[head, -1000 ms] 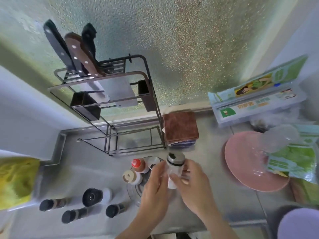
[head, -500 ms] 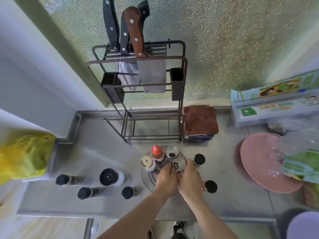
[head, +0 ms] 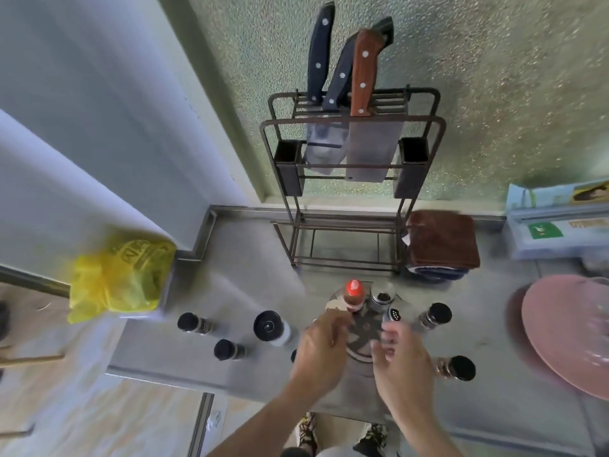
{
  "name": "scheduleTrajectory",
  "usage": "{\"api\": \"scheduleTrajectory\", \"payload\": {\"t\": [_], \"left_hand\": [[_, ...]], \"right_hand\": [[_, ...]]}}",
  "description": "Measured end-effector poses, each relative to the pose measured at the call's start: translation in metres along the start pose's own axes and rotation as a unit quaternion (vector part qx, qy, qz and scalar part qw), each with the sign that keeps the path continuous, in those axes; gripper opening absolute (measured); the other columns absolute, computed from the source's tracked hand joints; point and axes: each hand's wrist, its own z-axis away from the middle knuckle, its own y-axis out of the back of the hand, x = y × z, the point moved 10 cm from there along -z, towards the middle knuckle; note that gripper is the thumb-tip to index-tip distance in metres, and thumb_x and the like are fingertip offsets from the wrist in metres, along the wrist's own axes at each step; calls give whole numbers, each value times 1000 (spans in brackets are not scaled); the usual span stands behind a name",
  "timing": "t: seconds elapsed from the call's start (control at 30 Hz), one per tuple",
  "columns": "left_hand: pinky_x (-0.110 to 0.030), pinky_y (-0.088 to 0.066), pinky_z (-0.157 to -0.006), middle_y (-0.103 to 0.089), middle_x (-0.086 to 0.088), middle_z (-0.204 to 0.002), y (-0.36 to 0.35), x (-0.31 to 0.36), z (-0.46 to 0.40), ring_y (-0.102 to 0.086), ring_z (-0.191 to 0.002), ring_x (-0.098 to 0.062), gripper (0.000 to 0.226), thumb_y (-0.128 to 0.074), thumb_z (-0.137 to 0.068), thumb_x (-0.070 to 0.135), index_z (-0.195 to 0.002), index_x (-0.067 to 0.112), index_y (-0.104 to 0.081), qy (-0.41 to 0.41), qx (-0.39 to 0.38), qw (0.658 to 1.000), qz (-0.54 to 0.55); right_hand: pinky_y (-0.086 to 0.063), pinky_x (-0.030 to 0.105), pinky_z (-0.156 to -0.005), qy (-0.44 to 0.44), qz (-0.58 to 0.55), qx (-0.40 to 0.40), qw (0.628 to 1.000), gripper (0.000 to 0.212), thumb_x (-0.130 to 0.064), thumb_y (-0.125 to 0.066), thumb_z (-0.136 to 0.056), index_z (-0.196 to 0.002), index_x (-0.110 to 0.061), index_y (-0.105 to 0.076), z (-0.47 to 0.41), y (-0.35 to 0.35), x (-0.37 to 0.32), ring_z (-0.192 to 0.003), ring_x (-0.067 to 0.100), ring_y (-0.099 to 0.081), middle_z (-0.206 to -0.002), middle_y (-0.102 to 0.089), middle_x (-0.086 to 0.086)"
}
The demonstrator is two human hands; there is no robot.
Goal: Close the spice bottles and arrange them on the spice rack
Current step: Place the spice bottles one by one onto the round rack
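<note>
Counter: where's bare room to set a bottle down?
Bare steel between the knife rack foot and the yellow bag, and between the round spice rack and pink plate. Crowded on the spice rack and among the black-capped bottles left.

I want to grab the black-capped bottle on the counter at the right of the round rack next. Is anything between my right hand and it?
Nothing visible is. The right hand hangs over the round rack, and the black-capped bottle lies on bare counter just to its right.
</note>
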Motion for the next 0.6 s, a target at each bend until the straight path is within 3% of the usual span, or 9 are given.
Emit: {"api": "scheduleTrajectory", "payload": {"t": [0.07, 0.13, 0.2, 0.27, 0.37, 0.43, 0.5, 0.6], "left_hand": [[-8, -48, -76, -72, 14, -102, 49, -12, 4, -66, -93, -2, 23, -51, -99, 13, -110, 25, -67, -18, 74, 997, -29], [-16, -51, -79, -71, 6, -106, 88, -34, 0, -66, -91, -7, 24, -50, -99, 10, -113, 20, -67, 4, 139, 990, -38], [-28, -49, -87, -65, -4, -117, 113, -64, -9, -64, -99, -17, 27, -47, -99, 9, -119, 16, -65, 63, 165, 983, -46], [-39, -47, -98, -57, -10, -128, 118, -95, -22, -58, -115, -28, 32, -45, -99, 14, -128, 17, -58, 140, 125, 981, -54], [-45, -52, -96, -59, -14, -127, 102, -144, -33, -59, -112, -34, 39, -44, -94, 24, -132, 22, -53, 269, 34, 963, -10], [-42, -52, -87, -66, -17, -114, 86, -162, -34, -63, -100, -35, 33, -45, -86, 27, -113, 17, -63, 322, -7, 944, 71], [-38, -52, -77, -69, -19, -96, 76, -169, -34, -62, -86, -31, 23, -47, -87, 17, -89, 11, -70, 353, -11, 920, 168], [-43, -56, -81, -66, -17, -76, 74, -172, -30, -62, -75, -30, 33, -47, -88, 1, -66, 8, -70, 368, 8, 893, 260]], "right_hand": [[-59, 26, -83, 20, -40, -67, 997, 26, -28, -67, -92, -115, -21, -58, 9, -27, -34, -87, 2, -66, -106, -68, -8], [-53, 17, -86, 31, -73, -131, 988, 29, -32, -61, -96, -123, -22, -59, 12, -60, -69, -96, 0, -65, -115, -67, -12], [-53, 23, -91, 32, -75, -178, 981, 35, -32, -58, -99, -132, -20, -56, 11, -97, -95, -107, 8, -66, -126, -65, -7], [-51, 36, -98, 19, -44, -212, 976, 35, -32, -52, -101, -133, -18, -53, 8, -136, -112, -116, 21, -64, -131, -64, 1], [-48, 38, -93, -20, -8, -254, 967, 32, -27, -44, -102, -130, -14, -50, 2, -180, -118, -119, 32, -58, -126, -63, 10], [-47, 38, -87, -66, -17, -274, 959, 32, -25, -41, -100, -128, -10, -50, -1, -200, -112, -115, 35, -59, -123, -64, 14], [-51, 38, -86, -102, -37, -282, 953, 32, -25, -40, -97, -122, -11, -55, -2, -211, -105, -108, 36, -61, -118, -67, 15], [-53, 42, -87, -110, -66, -283, 951, 29, -23, -43, -96, -116, -12, -61, -4, -214, -103, -105, 34, -62, -114, -68, 12]]}}
